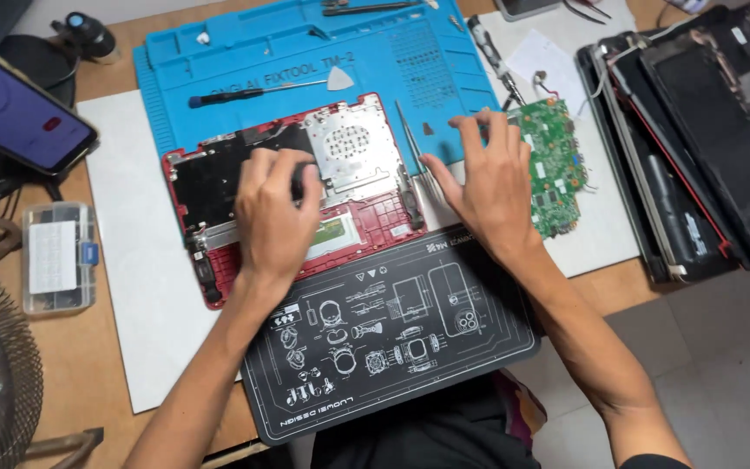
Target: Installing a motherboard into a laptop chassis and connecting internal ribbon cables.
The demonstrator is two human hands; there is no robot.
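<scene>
The left hand [273,217] curls around a small dark thing, mostly hidden, directly over the red laptop shell [375,221], whose long side runs left to right, while the right hand [483,182], fingers spread, rests just right of it, touching the green circuit board [557,165].

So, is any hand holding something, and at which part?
The left hand is closed around a small dark object over the red laptop case; which part it grips is hidden. The right hand holds nothing and lies flat.
</scene>
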